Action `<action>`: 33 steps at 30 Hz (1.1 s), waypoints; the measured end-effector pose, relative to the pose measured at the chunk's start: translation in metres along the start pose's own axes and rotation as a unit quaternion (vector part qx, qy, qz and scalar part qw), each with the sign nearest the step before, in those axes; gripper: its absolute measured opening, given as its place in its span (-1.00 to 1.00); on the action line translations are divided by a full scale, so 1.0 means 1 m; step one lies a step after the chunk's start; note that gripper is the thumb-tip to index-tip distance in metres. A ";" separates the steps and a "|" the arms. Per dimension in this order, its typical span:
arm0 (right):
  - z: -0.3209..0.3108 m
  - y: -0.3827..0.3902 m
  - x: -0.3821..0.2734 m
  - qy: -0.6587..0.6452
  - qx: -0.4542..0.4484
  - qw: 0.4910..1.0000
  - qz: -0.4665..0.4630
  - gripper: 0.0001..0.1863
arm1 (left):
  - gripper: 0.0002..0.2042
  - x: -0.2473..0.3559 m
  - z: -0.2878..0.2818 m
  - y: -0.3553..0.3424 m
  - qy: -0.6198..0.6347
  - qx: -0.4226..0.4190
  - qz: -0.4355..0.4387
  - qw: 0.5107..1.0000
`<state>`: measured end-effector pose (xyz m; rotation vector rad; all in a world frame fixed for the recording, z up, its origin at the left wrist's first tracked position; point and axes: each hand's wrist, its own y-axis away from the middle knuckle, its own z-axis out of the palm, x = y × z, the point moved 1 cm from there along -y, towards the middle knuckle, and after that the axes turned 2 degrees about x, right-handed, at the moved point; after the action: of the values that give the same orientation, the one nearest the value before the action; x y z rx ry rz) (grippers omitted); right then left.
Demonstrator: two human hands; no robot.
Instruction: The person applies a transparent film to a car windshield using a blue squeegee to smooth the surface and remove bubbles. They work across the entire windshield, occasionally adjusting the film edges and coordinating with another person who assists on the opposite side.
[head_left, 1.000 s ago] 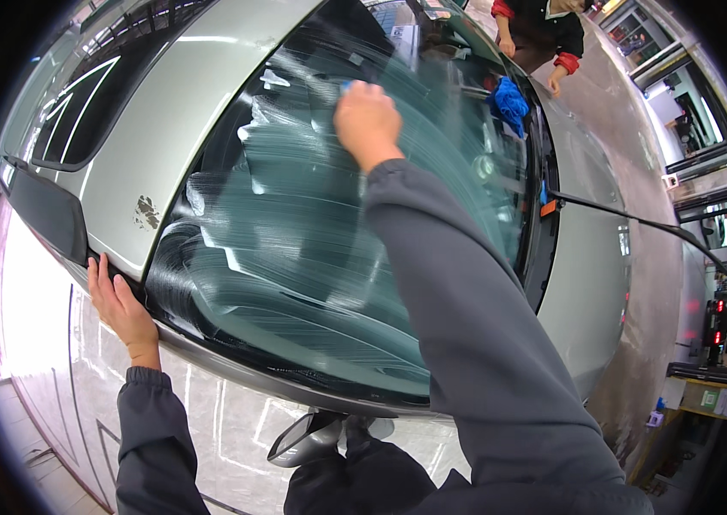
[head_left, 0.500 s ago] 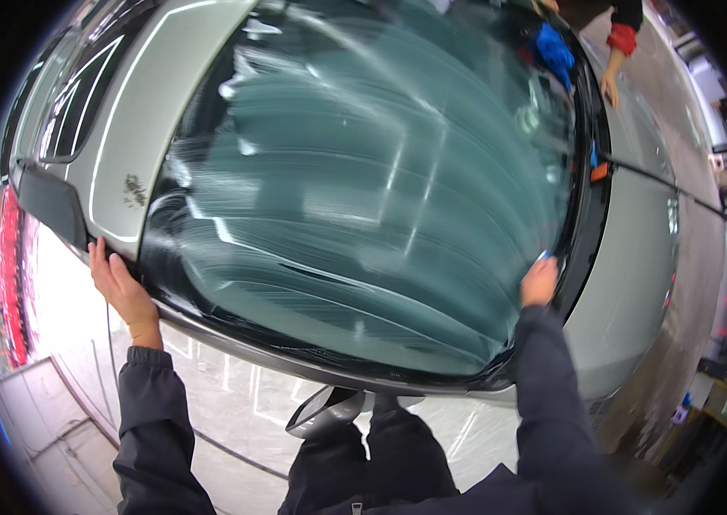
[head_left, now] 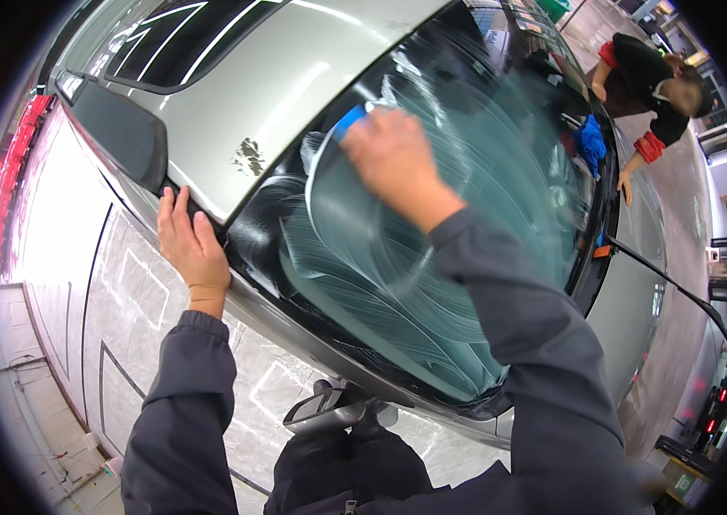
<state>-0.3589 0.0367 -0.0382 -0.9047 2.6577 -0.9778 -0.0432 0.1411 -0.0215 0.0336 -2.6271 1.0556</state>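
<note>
In the upper middle of the frame, our right hand (head_left: 398, 159) curls firmly around a blue pad (head_left: 349, 123) against the windshield (head_left: 509, 197), though blurred fingers seem to hide part of the pad. White streaks (head_left: 351, 287) spread over the glass around it. Left of centre, our left hand (head_left: 193, 249) is spread open, gripping nothing, at the edge of the silver roof (head_left: 282, 112). At upper right sit a blue cloth (head_left: 590, 144) and a red-cuffed co-worker (head_left: 648, 94)

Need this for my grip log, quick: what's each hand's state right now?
Left hand: open, resting on the car.
Right hand: closed, holding a blue pad on the windshield.
</note>
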 end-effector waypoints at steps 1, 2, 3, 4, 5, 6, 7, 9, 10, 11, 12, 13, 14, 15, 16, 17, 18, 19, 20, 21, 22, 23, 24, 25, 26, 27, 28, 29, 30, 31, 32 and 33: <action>0.009 -0.013 0.031 -0.006 0.019 0.999 0.032 -0.88 | -0.57 0.000 0.000 0.000 -0.007 0.000 0.002 1.000; 0.017 -0.022 0.060 0.041 0.013 0.997 0.072 -0.84 | -0.57 0.000 0.000 0.001 -0.008 -0.004 -0.005 1.000; 0.023 -0.029 0.090 0.068 0.008 0.990 0.125 -0.81 | -0.56 0.000 0.000 0.001 -0.004 -0.011 -0.019 1.000; 0.027 -0.034 0.119 0.052 0.004 0.981 0.186 -0.73 | -0.56 0.000 0.000 0.001 -0.008 -0.014 -0.023 1.000; 0.029 -0.036 0.142 0.036 -0.004 0.966 0.255 -0.68 | -0.55 0.000 0.000 0.002 -0.010 -0.018 -0.025 0.999; 0.030 -0.038 0.158 0.040 -0.009 0.958 0.285 -0.67 | -0.55 0.000 0.000 0.002 -0.010 -0.019 -0.024 0.999; 0.031 -0.042 0.162 0.030 0.025 0.966 0.254 -0.69 | -0.55 0.000 -0.001 0.002 -0.007 -0.021 -0.031 0.999; 0.027 -0.038 0.142 0.015 0.023 0.982 0.188 -0.74 | -0.55 0.000 -0.001 0.004 -0.011 -0.017 -0.034 0.999; 0.023 -0.035 0.118 0.010 0.033 0.994 0.103 -0.78 | -0.55 0.000 0.000 0.004 -0.009 -0.016 -0.033 0.999; 0.021 -0.031 0.086 -0.012 0.017 0.995 0.096 -0.82 | -0.55 0.000 -0.001 0.004 -0.022 -0.021 -0.035 0.999; 0.016 -0.022 0.049 -0.034 0.010 0.997 0.067 -0.86 | -0.55 -0.001 0.000 0.004 -0.018 -0.019 -0.036 0.999; 0.005 -0.006 0.008 -0.059 0.031 0.998 0.015 -0.90 | -0.55 -0.001 0.000 0.004 -0.016 -0.018 -0.032 0.999; -0.007 0.013 -0.034 -0.067 0.007 0.998 0.018 -0.92 | -0.55 -0.002 0.000 0.003 -0.013 -0.016 -0.027 0.999; -0.023 0.034 -0.069 -0.143 -0.031 0.989 0.030 -0.90 | -0.55 -0.002 0.000 0.003 -0.009 -0.013 -0.021 1.000; -0.034 0.052 -0.099 -0.143 -0.026 0.988 0.043 -0.82 | -0.56 -0.003 0.000 0.002 -0.004 -0.007 -0.018 1.000; -0.045 0.069 -0.122 -0.152 -0.020 0.986 0.059 -0.79 | -0.56 -0.003 0.001 0.002 0.001 -0.010 -0.017 1.000; -0.053 0.084 -0.135 -0.156 -0.006 0.985 0.072 -0.76 | -0.56 -0.004 0.001 0.001 0.013 -0.006 -0.011 1.000; -0.061 0.100 -0.142 -0.168 -0.012 0.981 0.100 -0.75 | -0.56 -0.004 0.002 0.001 0.005 -0.008 -0.015 1.000; -0.068 0.117 -0.149 -0.184 -0.021 0.974 0.131 -0.74 | -0.55 -0.005 0.002 0.002 -0.012 -0.008 -0.012 1.000; -0.073 0.135 -0.148 -0.168 -0.038 0.974 0.150 -0.74 | -0.55 -0.005 0.002 0.003 -0.016 -0.009 -0.012 1.000; -0.079 0.155 -0.145 -0.168 -0.065 0.965 0.189 -0.75 | -0.55 -0.006 0.002 0.003 -0.017 -0.007 -0.008 1.000; -0.082 0.173 -0.138 -0.135 -0.044 0.962 0.234 -0.76 | -0.55 -0.006 0.002 0.004 -0.023 -0.017 -0.010 1.000; -0.083 0.191 -0.128 -0.107 -0.031 0.956 0.270 -0.77 | -0.55 -0.007 0.003 0.005 -0.027 -0.017 -0.004 0.999; -0.086 0.208 -0.118 -0.078 -0.017 0.945 0.316 -0.77 | -0.55 -0.008 0.004 0.005 -0.028 -0.013 -0.001 1.000; -0.090 0.225 -0.111 -0.049 0.002 0.935 0.352 -0.77 | -0.55 -0.009 0.004 0.006 -0.043 -0.014 -0.009 0.999; -0.094 0.241 -0.106 -0.055 -0.014 0.908 0.414 -0.77 | -0.55 -0.010 0.005 0.006 -0.042 -0.010 -0.009 0.999; -0.099 0.252 -0.105 -0.093 -0.030 0.891 0.444 -0.77 | -0.55 -0.011 0.005 0.006 -0.044 -0.009 -0.001 0.999; -0.107 0.262 -0.103 -0.123 -0.032 0.872 0.473 -0.77 | -0.55 -0.011 0.006 0.006 -0.043 -0.009 -0.008 0.999; -0.115 0.267 -0.101 -0.155 -0.048 0.845 0.509 -0.77 | -0.55 -0.011 0.006 0.006 -0.041 -0.011 -0.012 0.999; -0.126 0.269 -0.098 -0.188 -0.096 0.816 0.538 -0.78 | -0.56 -0.011 0.006 0.007 -0.044 -0.009 -0.013 0.999; -0.139 0.266 -0.093 -0.198 -0.074 0.820 0.531 -0.77 | -0.55 -0.010 0.006 0.006 -0.044 -0.013 -0.025 0.999; -0.154 0.261 -0.091 -0.213 -0.077 0.807 0.545 -0.74 | -0.55 -0.009 0.006 0.006 -0.045 -0.012 -0.021 0.999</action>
<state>-0.4659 0.3298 -0.0896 0.4145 2.2419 -0.2142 -0.0371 0.1413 -0.0322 0.1319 -2.7062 1.0312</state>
